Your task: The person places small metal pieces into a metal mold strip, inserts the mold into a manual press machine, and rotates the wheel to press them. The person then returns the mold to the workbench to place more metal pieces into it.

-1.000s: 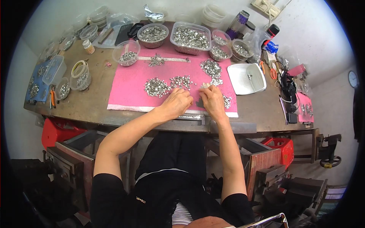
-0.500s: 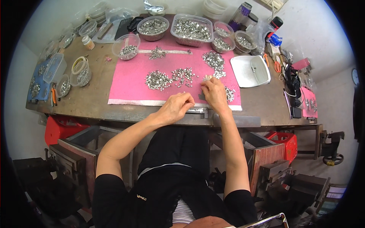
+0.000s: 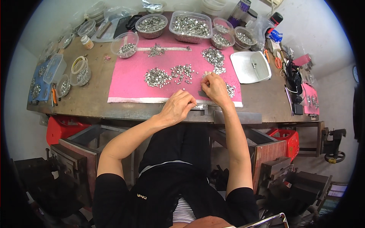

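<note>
Watching remotely, I see the left hand curled at the front edge of the bench and the right hand pinched over the pink mat, farther in. I cannot tell what either grips (the fingers hide it). Small silvery pieces lie heaped beyond the left hand, toward the back edge.

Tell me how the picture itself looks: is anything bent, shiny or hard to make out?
Head view: the table's near edge bows, and black fills the corners; head view: the metal bits glint in their heaps; head view: whether the left hand or right hand holds a bit is too small to tell.
</note>
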Available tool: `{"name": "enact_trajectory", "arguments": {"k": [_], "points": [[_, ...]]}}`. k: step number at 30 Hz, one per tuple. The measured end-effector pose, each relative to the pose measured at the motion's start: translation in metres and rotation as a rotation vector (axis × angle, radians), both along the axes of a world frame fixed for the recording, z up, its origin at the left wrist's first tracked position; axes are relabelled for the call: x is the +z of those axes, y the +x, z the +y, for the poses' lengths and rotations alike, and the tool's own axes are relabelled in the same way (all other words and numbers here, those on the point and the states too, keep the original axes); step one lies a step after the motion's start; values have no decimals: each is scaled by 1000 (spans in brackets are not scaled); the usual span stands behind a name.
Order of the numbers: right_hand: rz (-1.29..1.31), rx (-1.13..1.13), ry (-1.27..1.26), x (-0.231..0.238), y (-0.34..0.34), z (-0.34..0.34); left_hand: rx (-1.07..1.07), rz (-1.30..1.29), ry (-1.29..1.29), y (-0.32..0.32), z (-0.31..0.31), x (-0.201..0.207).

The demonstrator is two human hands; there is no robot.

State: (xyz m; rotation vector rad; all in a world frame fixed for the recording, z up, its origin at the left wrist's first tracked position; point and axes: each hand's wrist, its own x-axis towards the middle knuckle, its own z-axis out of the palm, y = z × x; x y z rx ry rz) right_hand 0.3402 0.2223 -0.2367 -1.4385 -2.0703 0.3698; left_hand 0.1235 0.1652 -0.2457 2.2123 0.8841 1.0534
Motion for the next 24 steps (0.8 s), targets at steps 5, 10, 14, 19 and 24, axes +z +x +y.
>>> {"name": "enact_trajectory", "arguments": {"k": [5,10,14,19,24], "points": [[7,7,-43,10,0,-10,5,6,152,0,-4,1],[17,16,-32,6,-3,-17,43,31,277,1,-11,-3],[-39,1,78,-3,3,-19,118,46,304,6,-14,-3],[322,32,-17,18,-10,-59,233,79,252,8,-23,3],[405,94,-21,2,-12,-89,259,57,216,9,-29,-1]]}}
